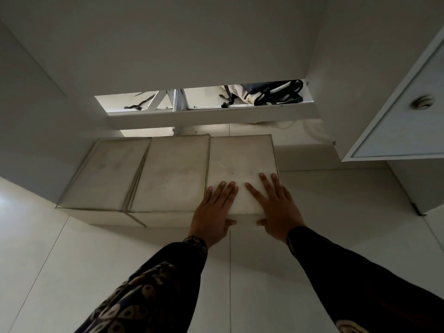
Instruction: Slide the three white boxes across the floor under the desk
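pale floor tiles (96, 272) fill the near part of the scene, with two dark patterned sleeves (153, 292) reaching forward over them from the person crouched here. both hands sit on the rightmost of three white boxes (241, 169). the left hand (213, 212) lies flat and spread on the near left corner of that box's top, its thumb hooked down over the near face. the right hand (274, 205) lies the same way on the near right corner, thumb also down on the near face. neither hand is clenched, and neither closes around anything; they press open-palmed on the lid.

the three boxes stand in a row on the floor, side by side and touching: the middle box (170, 174) against the right one, the left box (105, 171) against the middle. each box runs long from near to far, and the far ends point into the shadowed space under the table (168, 56), whose underside hangs over them. the box in hand lies straight ahead of both hands, so i'd judge the push goes directly away from the person, along the box's long axis, with both hands about equally near.

farther back a white rail (192, 116) crosses the opening, with black straps (276, 94) beyond it. at the right a cabinet door (396, 116) stands open, well apart from the boxes.
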